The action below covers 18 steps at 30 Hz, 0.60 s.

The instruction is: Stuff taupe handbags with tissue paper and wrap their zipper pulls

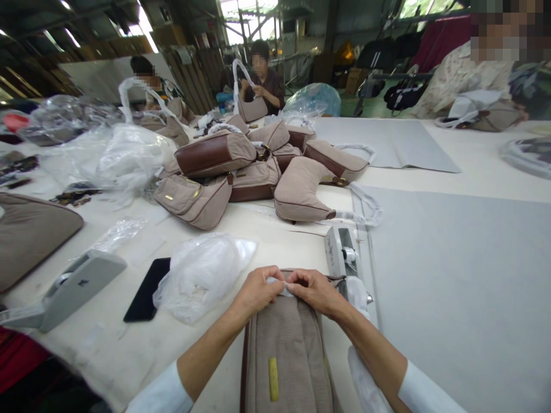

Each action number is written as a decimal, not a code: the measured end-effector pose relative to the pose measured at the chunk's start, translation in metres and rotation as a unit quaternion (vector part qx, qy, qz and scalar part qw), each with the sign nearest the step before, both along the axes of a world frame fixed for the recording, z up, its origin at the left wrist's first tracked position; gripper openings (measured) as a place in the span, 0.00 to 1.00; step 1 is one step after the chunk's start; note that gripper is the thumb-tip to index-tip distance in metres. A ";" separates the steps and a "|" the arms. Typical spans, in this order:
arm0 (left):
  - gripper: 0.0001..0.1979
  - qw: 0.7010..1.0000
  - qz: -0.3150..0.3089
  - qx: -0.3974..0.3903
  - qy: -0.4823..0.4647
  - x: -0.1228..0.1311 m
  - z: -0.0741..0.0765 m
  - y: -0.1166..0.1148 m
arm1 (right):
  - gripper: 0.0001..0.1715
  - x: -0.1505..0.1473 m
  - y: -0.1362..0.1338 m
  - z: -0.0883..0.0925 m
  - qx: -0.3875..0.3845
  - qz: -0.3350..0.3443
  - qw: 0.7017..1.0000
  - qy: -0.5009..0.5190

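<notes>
by the near edge of the table (129, 355), left hand (260, 288) and right hand (317, 291) are pinching a white piece (287, 292), the bag (279, 338) seeming unfinished.

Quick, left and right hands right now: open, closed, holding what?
Left hand: closed, pinching a small, thin white piece at the taupe ribbed-fabric bag.
Right hand: closed, pinching the same piece beside the left.

White worktable (477, 172); green floor (376, 108) beyond; bright windows (230, 28) at back; strip lights (71, 37) upper left.
</notes>
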<state>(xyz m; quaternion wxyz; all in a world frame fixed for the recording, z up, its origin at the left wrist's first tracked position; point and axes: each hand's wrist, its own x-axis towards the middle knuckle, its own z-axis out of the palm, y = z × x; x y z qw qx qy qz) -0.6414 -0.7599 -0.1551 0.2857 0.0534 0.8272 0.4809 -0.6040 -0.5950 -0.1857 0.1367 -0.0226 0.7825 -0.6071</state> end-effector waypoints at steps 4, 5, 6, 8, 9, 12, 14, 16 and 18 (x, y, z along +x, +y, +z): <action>0.13 0.997 0.013 0.056 -0.047 0.001 0.000 -0.007 | 0.08 0.001 -0.001 -0.004 -0.016 -0.016 1.000 0.019; 0.13 0.997 0.016 0.063 -0.047 0.002 -0.001 -0.008 | 0.08 0.001 -0.001 -0.004 -0.016 -0.015 0.999 0.025; 0.12 0.996 0.023 0.067 -0.045 0.003 -0.002 -0.009 | 0.09 0.001 -0.001 -0.003 -0.016 -0.016 0.999 0.029; 0.11 0.996 0.037 0.077 -0.033 0.005 -0.004 -0.009 | 0.09 0.000 -0.001 -0.001 -0.023 -0.006 0.999 0.024; 0.10 0.996 0.040 0.078 -0.022 0.007 -0.005 -0.008 | 0.10 -0.001 0.000 0.000 -0.031 0.009 0.999 0.017; 0.12 0.997 0.039 0.068 0.016 0.011 -0.007 -0.006 | 0.13 -0.004 0.004 -0.001 -0.046 0.056 0.997 -0.015; 0.13 0.996 0.034 0.075 0.021 0.013 -0.009 -0.007 | 0.14 -0.005 0.006 -0.003 -0.039 0.052 0.998 -0.024; 0.14 0.995 0.030 0.096 0.009 0.015 -0.012 -0.009 | 0.14 -0.006 0.006 -0.004 -0.032 0.038 0.999 -0.020; 0.13 0.993 0.036 0.109 0.003 0.017 -0.015 -0.011 | 0.13 -0.005 0.005 -0.004 -0.027 0.034 0.999 -0.003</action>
